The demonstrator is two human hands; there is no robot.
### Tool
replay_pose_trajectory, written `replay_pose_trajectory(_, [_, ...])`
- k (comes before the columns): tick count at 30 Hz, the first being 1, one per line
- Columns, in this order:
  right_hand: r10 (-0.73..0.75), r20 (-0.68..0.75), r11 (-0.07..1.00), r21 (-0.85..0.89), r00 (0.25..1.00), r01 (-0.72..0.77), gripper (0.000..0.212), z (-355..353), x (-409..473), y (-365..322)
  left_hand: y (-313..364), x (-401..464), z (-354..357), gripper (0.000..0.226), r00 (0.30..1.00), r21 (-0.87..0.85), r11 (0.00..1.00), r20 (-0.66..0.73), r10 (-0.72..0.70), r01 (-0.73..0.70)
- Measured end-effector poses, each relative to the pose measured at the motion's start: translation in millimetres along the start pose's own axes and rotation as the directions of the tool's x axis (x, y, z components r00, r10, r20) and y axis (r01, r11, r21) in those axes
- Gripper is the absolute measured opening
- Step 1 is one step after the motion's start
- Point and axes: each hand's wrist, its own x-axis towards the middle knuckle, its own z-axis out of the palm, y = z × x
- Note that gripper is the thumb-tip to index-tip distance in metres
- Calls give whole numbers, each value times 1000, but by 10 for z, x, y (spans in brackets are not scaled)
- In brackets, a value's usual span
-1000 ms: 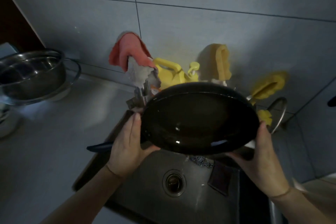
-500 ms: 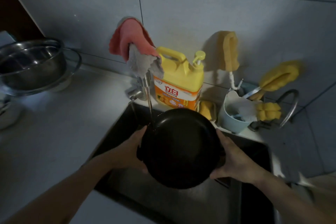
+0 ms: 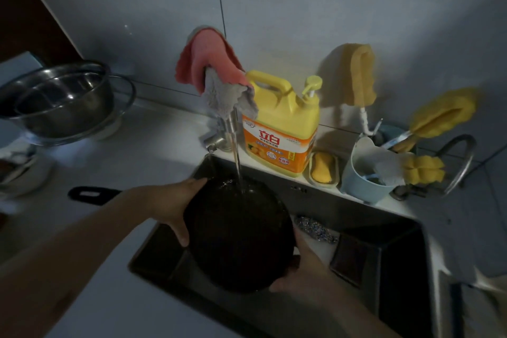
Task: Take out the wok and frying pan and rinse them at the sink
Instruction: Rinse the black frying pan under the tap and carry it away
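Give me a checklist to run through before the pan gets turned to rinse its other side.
1. Water running from the faucet: ok, a stream lands in the pan.
2. Left hand gripping the rim: ok.
3. Right hand supporting the lower edge: ok.
4. Pan over the sink: ok.
5. Handle clear of the steel bowls: ok, apart.
6. Pan inside clean: cannot tell, too dark.

- Yellow detergent jug (image 3: 282, 123) on the ledge, just beside a yellow soap (image 3: 323, 167) in its dish
- Pink cloth (image 3: 209, 59) over a grey one
- Steel bowls (image 3: 59, 101) stacked on the table (image 3: 131, 151), far left
- Blue cup (image 3: 362, 184) holding yellow sponge brushes (image 3: 439, 121)
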Motion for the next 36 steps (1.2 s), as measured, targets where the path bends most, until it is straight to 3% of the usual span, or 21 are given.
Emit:
replay_pose_trajectory(2, [-16, -100, 1000, 0, 995, 16, 145, 73, 19, 52, 62, -4, -28, 144, 998, 49, 999, -55, 15, -12])
replay_pose_trajectory(5, [-61, -250, 993, -110, 966, 34, 154, -26, 50, 32, 129, 0, 85, 146, 961, 80, 995, -266, 76, -56])
replay_pose_trajectory(9, [-237, -228, 924, -352, 944, 147, 152, -494, 13, -127, 142, 89, 351, 144, 913, -86, 992, -405, 53, -95])
replay_pose_trajectory(13, [-260, -45, 861, -463, 964, 211, 145, -966, -96, -540, 264, 140, 547, 140, 948, -353, 916, -309, 75, -187])
replay_pose_trajectory(16, [-216, 42, 857, -471, 975, 210, 131, -1161, -116, -703, 302, 212, 632, 129, 986, -467, 875, -160, 56, -126])
replay_pose_trajectory(18, [-147, 90, 876, -450, 985, 172, 123, -1185, -135, -707, 247, 257, 654, 124, 993, -448, 888, -91, 68, -102])
replay_pose_trajectory(21, [-15, 135, 944, -324, 991, 59, 112, -1079, -161, -581, 116, 244, 580, 132, 997, -379, 924, -69, 18, -43])
replay_pose_trajectory(25, [28, 103, 988, -155, 994, -12, 115, -696, -118, -324, -55, 187, 406, 143, 999, -258, 966, -49, 5, -18])
replay_pose_trajectory(30, [-21, -7, 995, -93, 1000, 20, 139, -190, -43, -126, -160, 129, 206, 151, 998, -74, 997, -56, -8, 4])
replay_pose_trajectory(32, [-61, -80, 993, -101, 995, 53, 136, -164, -39, -181, -115, 107, 152, 153, 997, -46, 998, -73, 30, -33])
replay_pose_trajectory(36, [-176, -173, 956, -266, 969, 126, 144, -347, -36, -211, 94, 71, 289, 145, 964, -78, 994, -262, 55, -78])
